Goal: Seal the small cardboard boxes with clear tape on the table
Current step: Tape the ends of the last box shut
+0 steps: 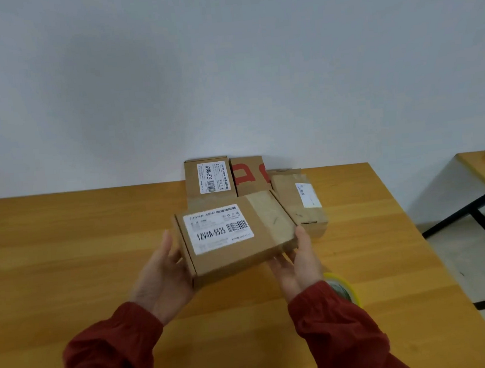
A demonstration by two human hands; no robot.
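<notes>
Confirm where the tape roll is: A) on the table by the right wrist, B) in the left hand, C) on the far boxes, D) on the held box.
A: the tape roll lies on the table beside the right sleeve, while the left hand and right hand hold the box.

A plain workroom, with wooden table, second table and white wall.

box row blocks the back; left table open.
</notes>
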